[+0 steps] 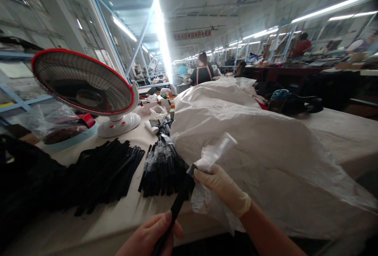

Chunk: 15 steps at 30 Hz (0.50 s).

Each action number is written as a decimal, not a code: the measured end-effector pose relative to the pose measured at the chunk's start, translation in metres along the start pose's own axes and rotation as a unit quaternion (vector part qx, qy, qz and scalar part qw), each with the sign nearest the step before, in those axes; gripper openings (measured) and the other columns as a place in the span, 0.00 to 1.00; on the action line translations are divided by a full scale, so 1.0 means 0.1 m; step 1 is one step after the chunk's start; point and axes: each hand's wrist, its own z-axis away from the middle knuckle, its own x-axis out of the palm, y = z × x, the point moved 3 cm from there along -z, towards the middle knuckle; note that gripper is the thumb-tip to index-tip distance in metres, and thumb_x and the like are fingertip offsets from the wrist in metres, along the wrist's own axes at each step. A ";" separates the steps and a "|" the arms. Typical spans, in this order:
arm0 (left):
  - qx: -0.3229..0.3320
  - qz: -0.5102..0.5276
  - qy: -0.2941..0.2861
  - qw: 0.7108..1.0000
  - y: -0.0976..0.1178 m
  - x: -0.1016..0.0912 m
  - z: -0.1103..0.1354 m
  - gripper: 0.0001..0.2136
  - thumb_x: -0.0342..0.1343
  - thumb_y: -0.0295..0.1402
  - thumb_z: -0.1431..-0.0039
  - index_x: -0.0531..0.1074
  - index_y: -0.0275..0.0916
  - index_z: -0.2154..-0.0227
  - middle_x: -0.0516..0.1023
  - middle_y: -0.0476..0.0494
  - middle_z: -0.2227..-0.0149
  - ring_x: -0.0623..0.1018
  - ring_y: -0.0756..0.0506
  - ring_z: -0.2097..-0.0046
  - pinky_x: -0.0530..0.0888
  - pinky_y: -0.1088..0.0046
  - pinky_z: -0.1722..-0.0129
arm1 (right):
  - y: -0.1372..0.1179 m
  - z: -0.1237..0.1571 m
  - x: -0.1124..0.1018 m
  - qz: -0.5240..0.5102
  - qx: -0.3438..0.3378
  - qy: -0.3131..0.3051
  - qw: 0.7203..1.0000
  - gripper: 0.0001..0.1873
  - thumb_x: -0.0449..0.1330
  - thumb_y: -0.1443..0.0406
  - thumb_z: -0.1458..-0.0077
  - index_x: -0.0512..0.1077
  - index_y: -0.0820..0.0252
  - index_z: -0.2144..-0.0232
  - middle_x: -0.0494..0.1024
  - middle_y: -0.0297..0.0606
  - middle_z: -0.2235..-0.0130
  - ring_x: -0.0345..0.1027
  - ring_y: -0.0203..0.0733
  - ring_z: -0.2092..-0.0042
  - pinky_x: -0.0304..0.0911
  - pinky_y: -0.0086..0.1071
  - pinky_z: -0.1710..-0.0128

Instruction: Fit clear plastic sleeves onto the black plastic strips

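A long black strip (179, 202) runs between my two hands above the front of the table. My bare left hand (158, 230) is closed around its lower part. My right hand (224, 187), in a pale thin glove, pinches the strip's upper end together with a crumpled piece of clear plastic film (217, 151). The film sticks up past the fingertips and is blurred. Just behind the strip lies a bundle of black strips (161, 165), partly wrapped in clear plastic. Left of it, a wide pile of loose black strips (109, 169) is spread out.
A red-rimmed fan heater (84, 82) stands on the table (73, 228) at the left. A large white plastic sheet (265, 141) covers a heap on the right. Dark items (283, 98) lie beyond it. A person (202, 71) is further back.
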 end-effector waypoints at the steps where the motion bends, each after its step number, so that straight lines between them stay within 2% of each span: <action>1: 0.002 -0.004 -0.007 1.000 0.02 -0.01 -0.02 0.31 0.45 0.62 0.54 0.71 0.35 0.72 0.60 0.57 0.89 0.55 0.56 0.86 0.51 0.78 0.84 | 0.00 0.00 0.01 0.009 0.004 -0.001 1.000 0.15 0.63 0.56 0.55 0.71 0.63 0.76 0.69 0.30 0.77 0.60 0.32 0.73 0.54 0.27 0.71; 5: -0.036 -0.025 -0.037 0.998 0.01 -0.13 -0.01 0.30 0.44 0.61 0.52 0.71 0.34 0.70 0.62 0.57 0.87 0.56 0.56 0.86 0.50 0.78 0.85 | -0.05 0.04 0.01 0.053 0.025 -0.032 0.998 0.15 0.65 0.56 0.58 0.70 0.63 0.77 0.69 0.30 0.78 0.60 0.32 0.73 0.55 0.27 0.72; 8: -0.054 -0.056 -0.033 0.996 -0.02 -0.20 0.01 0.30 0.45 0.61 0.52 0.72 0.34 0.70 0.63 0.56 0.86 0.58 0.55 0.85 0.51 0.79 0.86 | -0.04 0.06 0.05 0.022 0.038 -0.076 0.996 0.18 0.63 0.53 0.57 0.71 0.63 0.76 0.68 0.30 0.78 0.59 0.31 0.75 0.54 0.26 0.75; 12: -0.042 -0.060 -0.044 0.996 -0.05 -0.17 -0.06 0.30 0.44 0.61 0.52 0.70 0.34 0.70 0.62 0.57 0.87 0.58 0.56 0.86 0.51 0.80 0.86 | 0.16 0.09 0.18 0.033 0.067 -0.058 0.995 0.17 0.61 0.53 0.55 0.70 0.63 0.78 0.66 0.29 0.79 0.57 0.30 0.77 0.52 0.25 0.77; 15: -0.022 -0.072 -0.045 0.996 -0.11 -0.15 -0.16 0.29 0.43 0.60 0.52 0.68 0.35 0.69 0.65 0.56 0.87 0.59 0.55 0.86 0.54 0.80 0.86 | 0.33 0.13 0.32 0.091 0.111 -0.139 0.980 0.12 0.63 0.59 0.56 0.71 0.64 0.80 0.68 0.30 0.79 0.59 0.31 0.75 0.53 0.25 0.75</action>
